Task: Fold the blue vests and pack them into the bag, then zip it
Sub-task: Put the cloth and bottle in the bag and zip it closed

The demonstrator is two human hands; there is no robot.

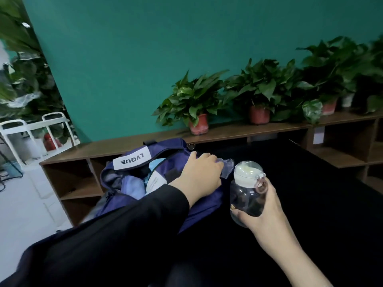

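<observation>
navy fabric bag (199,206) unzipped on black bench (310,183), pale-blue vests (132,186) inside | left hand (200,172) pinches mesh pocket (227,165) | right hand (264,208) grips clear plastic bottle (247,191) | risk: one-handed bottle slips, pocket collapses

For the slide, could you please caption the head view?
Left hand on open navy fabric bag; right hand holding clear plastic bottle.
</observation>
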